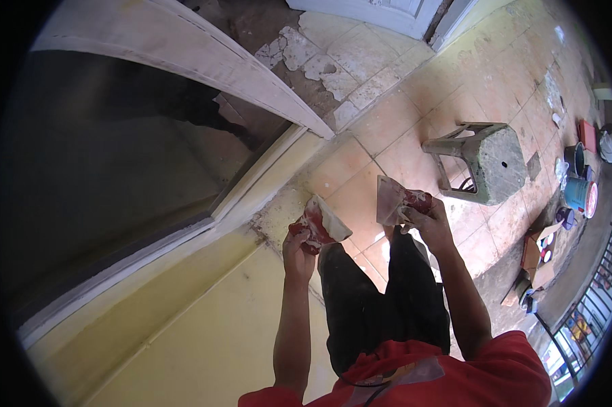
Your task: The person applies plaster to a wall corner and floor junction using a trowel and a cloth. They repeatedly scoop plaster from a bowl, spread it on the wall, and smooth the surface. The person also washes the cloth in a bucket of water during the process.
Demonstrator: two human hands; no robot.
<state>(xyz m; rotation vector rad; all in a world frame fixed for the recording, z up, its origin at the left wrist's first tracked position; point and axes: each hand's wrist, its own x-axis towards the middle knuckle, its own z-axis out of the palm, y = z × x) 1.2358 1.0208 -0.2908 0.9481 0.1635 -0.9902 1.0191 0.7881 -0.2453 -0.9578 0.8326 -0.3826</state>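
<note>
My left hand [298, 241] grips a red-handled putty knife [319, 220] smeared with pale paste, held above the floor beside the yellow wall [204, 312]. My right hand [424, 224] is closed on a second putty knife [390, 200] with a red handle and a flat blade, a short way to the right of the first. The two blades are apart. My legs in dark trousers stand below both hands.
A dark window [116, 169] in a pale frame fills the left. A worn plastic stool [496, 163] stands right of me on floor tiles [360, 163]. Several buckets [577, 195] and an open cardboard box [540, 275] lie farther right, near a railing [594, 305]. A white door [380, 13] is ahead.
</note>
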